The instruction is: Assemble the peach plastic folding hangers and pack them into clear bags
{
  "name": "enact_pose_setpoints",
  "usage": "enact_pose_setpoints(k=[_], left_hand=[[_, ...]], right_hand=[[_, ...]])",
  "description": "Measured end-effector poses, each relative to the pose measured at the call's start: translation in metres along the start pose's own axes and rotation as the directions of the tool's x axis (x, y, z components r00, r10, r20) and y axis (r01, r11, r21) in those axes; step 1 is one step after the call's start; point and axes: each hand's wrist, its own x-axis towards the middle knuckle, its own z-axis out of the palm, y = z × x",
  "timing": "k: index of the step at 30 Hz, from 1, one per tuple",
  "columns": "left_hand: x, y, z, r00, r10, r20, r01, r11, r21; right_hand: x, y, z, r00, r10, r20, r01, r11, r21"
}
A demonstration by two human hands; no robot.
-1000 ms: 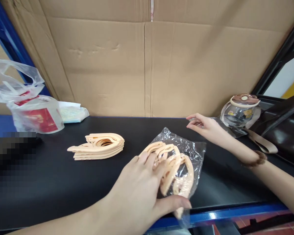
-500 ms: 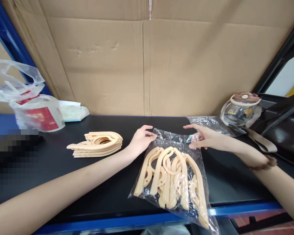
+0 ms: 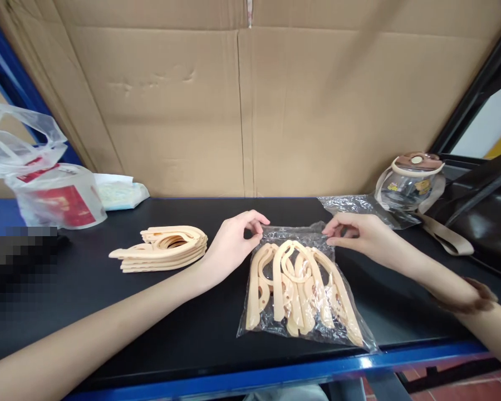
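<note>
A clear plastic bag (image 3: 296, 234) lies flat near the table's front edge, with several cream folding hangers (image 3: 278, 289) overlapping inside it. My left hand (image 3: 236, 239) pinches the bag's upper left corner between thumb and fingers. At the upper right corner, my right hand (image 3: 361, 236) has its thumb and fingertips closed on the film. The bag's mouth edge stretches between the two hands. To the left of my left hand sits a stack of hangers (image 3: 162, 250) of the same cream kind, folded and outside the bag.
Another clear plastic bag (image 3: 346, 204) lies at the back right beside a round clear bottle (image 3: 413, 184) with a strap. A black bag (image 3: 484, 211) stands at far right. A plastic-wrapped tub (image 3: 62, 200) and a white packet (image 3: 121, 194) are at left. Cardboard (image 3: 175, 111) closes the back.
The bag of hangers has moved away from me, its lower end now resting on the table instead of overhanging the front edge. My right hand's fingers have closed from a wider spread.
</note>
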Motion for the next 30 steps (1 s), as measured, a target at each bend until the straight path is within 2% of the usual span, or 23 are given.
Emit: enact_pose_setpoints(k=[3, 5, 9, 11, 14, 17, 20, 24, 30], left_hand=[[-0.01, 0.006, -0.012, 0.983, 0.138, 0.121, -0.166, 0.95, 0.265], [-0.018, 0.008, -0.02, 0.956, 0.181, 0.23, -0.258, 0.893, 0.369], [-0.033, 0.008, -0.029, 0.881, 0.246, 0.405, -0.435, 0.759, 0.484], [-0.041, 0.011, -0.03, 0.86, 0.225, 0.457, -0.463, 0.721, 0.516], [-0.055, 0.021, -0.028, 0.871, 0.149, 0.469, -0.408, 0.75, 0.52], [-0.066, 0.031, -0.027, 0.891, 0.059, 0.45, -0.283, 0.846, 0.451], [-0.073, 0.037, -0.026, 0.885, -0.044, 0.463, -0.161, 0.906, 0.392], [-0.079, 0.037, -0.023, 0.863, -0.127, 0.489, -0.078, 0.923, 0.376], [-0.081, 0.037, -0.027, 0.849, -0.161, 0.503, -0.003, 0.951, 0.31]], right_hand=[[-0.019, 0.0, 0.003, 0.972, -0.233, -0.008, 0.228, 0.956, -0.187], [-0.03, 0.001, 0.003, 0.944, -0.328, 0.026, 0.321, 0.9, -0.295], [-0.041, 0.006, 0.002, 0.915, -0.4, 0.06, 0.383, 0.81, -0.443], [-0.044, 0.007, 0.003, 0.907, -0.413, 0.085, 0.403, 0.789, -0.464], [-0.05, 0.007, 0.005, 0.906, -0.399, 0.14, 0.417, 0.789, -0.45], [-0.061, 0.004, 0.007, 0.915, -0.366, 0.171, 0.403, 0.807, -0.431], [-0.073, 0.001, 0.009, 0.923, -0.325, 0.206, 0.384, 0.801, -0.458], [-0.082, -0.001, 0.014, 0.928, -0.271, 0.257, 0.368, 0.777, -0.51], [-0.084, 0.0, 0.011, 0.931, -0.254, 0.263, 0.353, 0.808, -0.471]])
